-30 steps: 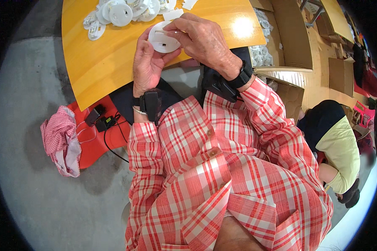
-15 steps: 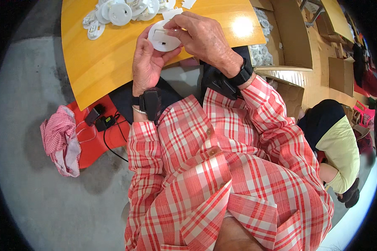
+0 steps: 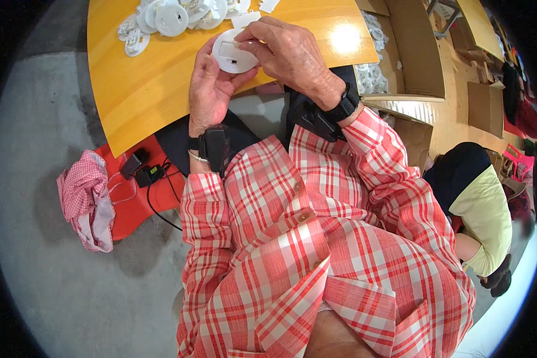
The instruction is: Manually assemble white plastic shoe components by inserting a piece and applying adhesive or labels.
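A round white plastic disc (image 3: 232,64) with a rectangular panel and a small dark slot is held over the near edge of the table. My left hand (image 3: 213,86) grips it from the left and underneath, thumb beside its rim. The fingers of my right hand (image 3: 283,51) are pinched together at the disc's upper right, on or beside the panel; whether something small is between them is hidden. Just beyond lie a flat white plastic piece (image 3: 246,19) and a heap of similar white discs (image 3: 171,20) on the yellow table (image 3: 143,83).
To the right stands an open cardboard box (image 3: 414,53) with many white parts. A red stool (image 3: 128,212) at the left bears a pink checked cloth (image 3: 86,197) and black adapters (image 3: 149,174) with a cable. Another person (image 3: 480,206) is bent over at the far right.
The right fingertips have shifted very slightly at the disc's panel, which shows a little more plainly. Otherwise both hands and the disc stay in place.
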### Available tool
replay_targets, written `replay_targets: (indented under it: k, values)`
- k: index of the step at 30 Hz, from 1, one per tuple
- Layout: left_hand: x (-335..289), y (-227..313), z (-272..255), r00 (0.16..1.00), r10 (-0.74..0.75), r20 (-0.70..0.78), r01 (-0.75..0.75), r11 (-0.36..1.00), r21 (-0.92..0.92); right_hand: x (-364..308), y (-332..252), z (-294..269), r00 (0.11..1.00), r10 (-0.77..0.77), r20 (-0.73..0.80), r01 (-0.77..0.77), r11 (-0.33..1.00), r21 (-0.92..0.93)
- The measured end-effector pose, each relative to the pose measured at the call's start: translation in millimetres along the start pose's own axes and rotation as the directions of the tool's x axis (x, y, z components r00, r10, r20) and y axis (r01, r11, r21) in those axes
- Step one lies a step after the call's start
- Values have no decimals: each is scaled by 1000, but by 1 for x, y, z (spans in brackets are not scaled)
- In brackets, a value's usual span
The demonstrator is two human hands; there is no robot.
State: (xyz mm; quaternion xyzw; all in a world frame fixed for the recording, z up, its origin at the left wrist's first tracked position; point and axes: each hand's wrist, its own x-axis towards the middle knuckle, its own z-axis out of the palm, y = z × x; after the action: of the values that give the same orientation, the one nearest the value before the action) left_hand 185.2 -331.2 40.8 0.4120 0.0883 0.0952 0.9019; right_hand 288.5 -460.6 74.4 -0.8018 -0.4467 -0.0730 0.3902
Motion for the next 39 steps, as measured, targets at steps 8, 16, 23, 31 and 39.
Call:
replay_targets:
  k: [8,16,23,31,39]
  values:
    - [0,-1,-1,1000,0,-14,0,1000,2,-2,3,0,999,-37,1,37,999,-25]
    - [-1,-1,-3,1000,-9,-14,10,1000,4,-3,7,6,1000,-15,7,15,1000,9]
    - [1,1,-2,1000,-19,13,20,999,-46,-7,11,13,997,-11,-74,13,1000,18]
    - [-1,-2,6,995,-9,-100,22,991,129,-17,7,9,999,-31,25,30,999,36]
    - [-1,-5,7,991,56,-124,-40,991,131,-25,6,3,961,266,74,-277,931,239]
